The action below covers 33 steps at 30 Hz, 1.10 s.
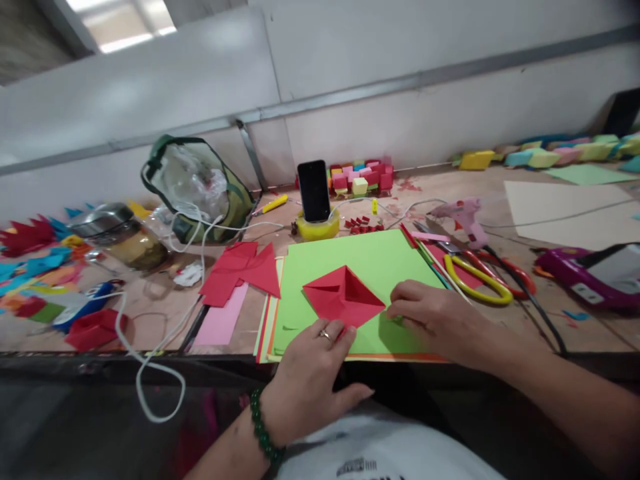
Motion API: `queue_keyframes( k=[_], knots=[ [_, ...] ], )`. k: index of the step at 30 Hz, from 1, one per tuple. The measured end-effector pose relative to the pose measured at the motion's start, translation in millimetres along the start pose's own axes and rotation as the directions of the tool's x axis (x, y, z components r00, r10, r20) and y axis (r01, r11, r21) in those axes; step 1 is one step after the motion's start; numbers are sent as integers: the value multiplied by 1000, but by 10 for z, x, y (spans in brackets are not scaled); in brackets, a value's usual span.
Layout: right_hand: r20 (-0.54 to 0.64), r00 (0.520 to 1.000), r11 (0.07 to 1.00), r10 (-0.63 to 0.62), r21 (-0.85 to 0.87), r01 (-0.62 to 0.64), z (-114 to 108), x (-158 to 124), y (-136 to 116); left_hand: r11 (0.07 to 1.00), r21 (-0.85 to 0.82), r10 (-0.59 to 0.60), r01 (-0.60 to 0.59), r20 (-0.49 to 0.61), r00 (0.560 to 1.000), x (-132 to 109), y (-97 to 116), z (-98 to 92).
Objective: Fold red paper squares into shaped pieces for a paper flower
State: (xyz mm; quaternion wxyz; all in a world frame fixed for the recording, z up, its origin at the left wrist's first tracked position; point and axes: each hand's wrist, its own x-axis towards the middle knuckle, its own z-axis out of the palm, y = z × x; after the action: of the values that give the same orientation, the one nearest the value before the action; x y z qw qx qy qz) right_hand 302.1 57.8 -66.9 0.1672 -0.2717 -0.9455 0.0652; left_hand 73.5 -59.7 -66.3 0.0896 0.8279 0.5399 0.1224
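A folded red paper [340, 303], diamond-shaped with raised flaps and a pocket at its middle, lies on a stack of light green sheets [415, 257]. My left hand [320, 367] has its fingers stretched out over the paper's lower edge, holding it down, with the thumb apart. It wears a ring, and a green bead bracelet is on the wrist. At the paper's right corner, the fingers of my right hand [430, 317] are bent and closed together; their tips touch that corner. Part of the paper's lower edge is hidden under my left fingers.
Red paper pieces [240, 273] and a pink strip [221, 320] lie left of the stack. Scissors [475, 277], a pink glue gun [465, 217] and a purple tool [585, 280] are to the right. Behind stands a phone [314, 192] on a yellow tape roll [319, 229]. A white cable [137, 357] overhangs the edge.
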Motion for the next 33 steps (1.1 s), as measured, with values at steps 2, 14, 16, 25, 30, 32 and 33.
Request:
queue_keyframes(
  k=[2, 14, 16, 25, 30, 32, 33],
  knots=[
    [-63, 998, 999, -12, 32, 14, -11, 80, 3, 999, -33, 1, -2, -38, 999, 4, 3, -17],
    [-17, 1000, 1000, -17, -2, 17, 47, -53, -327, 997, 13, -79, 82, -132, 988, 73, -102, -34],
    [1, 1000, 1000, 17, 27, -17, 35, -72, -375, 996, 61, -63, 70, -104, 993, 93, -96, -51],
    [-148, 987, 998, -59, -18, 57, 238, -286, -568, 997, 46, -53, 58, -104, 993, -142, 20, 31],
    [-152, 986, 996, -70, 48, 78, 252, -357, -534, 995, -97, -10, -5, -150, 989, -229, -67, 81],
    [-162, 986, 990, -37, 126, 58, 237, -354, -510, 987, -159, -10, -19, -179, 984, -225, -111, 101],
    [-170, 985, 983, -7, 179, 38, 230, -350, -505, 980, -197, -16, -24, -196, 981, -220, -125, 111]
  ],
)
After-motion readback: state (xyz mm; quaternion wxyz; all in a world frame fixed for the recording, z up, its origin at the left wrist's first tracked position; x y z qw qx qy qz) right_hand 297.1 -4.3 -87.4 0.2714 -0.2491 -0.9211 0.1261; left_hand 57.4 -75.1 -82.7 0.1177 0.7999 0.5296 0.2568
